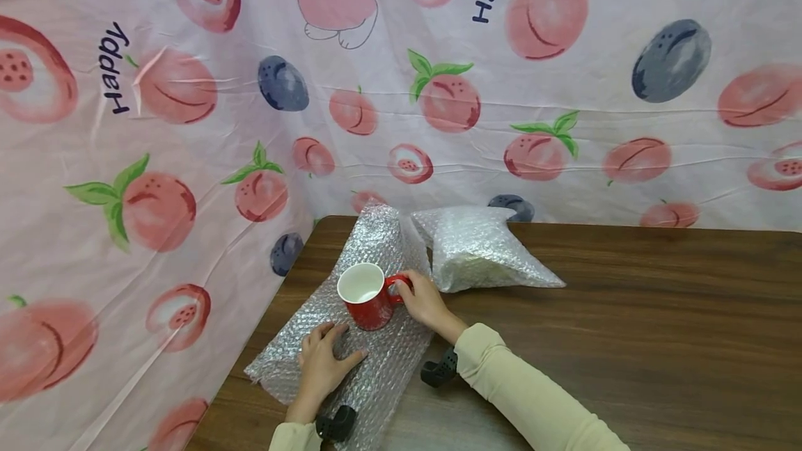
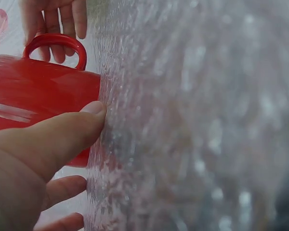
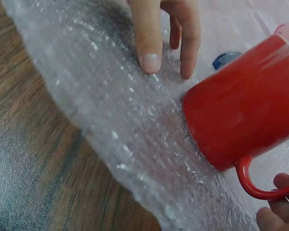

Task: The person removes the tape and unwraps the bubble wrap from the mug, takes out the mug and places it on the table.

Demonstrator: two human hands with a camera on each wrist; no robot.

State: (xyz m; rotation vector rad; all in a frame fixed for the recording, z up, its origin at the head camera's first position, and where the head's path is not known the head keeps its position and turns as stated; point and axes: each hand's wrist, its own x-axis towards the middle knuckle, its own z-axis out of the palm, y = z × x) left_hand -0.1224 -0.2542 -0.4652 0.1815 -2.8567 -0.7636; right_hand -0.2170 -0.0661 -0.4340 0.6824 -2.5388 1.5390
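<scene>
Progress check: the red mug (image 1: 371, 307) stood upright on a sheet of bubble wrap (image 1: 388, 367), just left of the middle of the frame and a bit below it. None of the wrap was around it — the sides were bare, and in the head view you could look straight down into the white inside.

The right hand (image 1: 426, 301) had its fingers clamped on the handle, thumb on the near side. The left hand (image 1: 322, 366), lower down in the frame, had its fingers spread apart, thumb well out, with no grip on anything. It was over the wrap just beside the mug, but I couldn't tell how firmly it touched the sheet, if at all.

So what was done? The sheet was spread out across the left part of the desk (image 1: 626, 333), and the mug was placed on it, well in from the ends. What was left, as far as I could judge: any folding of the sheet over the mug, since no edge was turned up against it and I saw no tape. I'd call it an early stage.

Upper middle of the frame, just right of the sheet's far end, was a puffy bubble-wrap bundle (image 1: 482, 249) — closed up as far as I could see, contents too blurred to name.
</scene>
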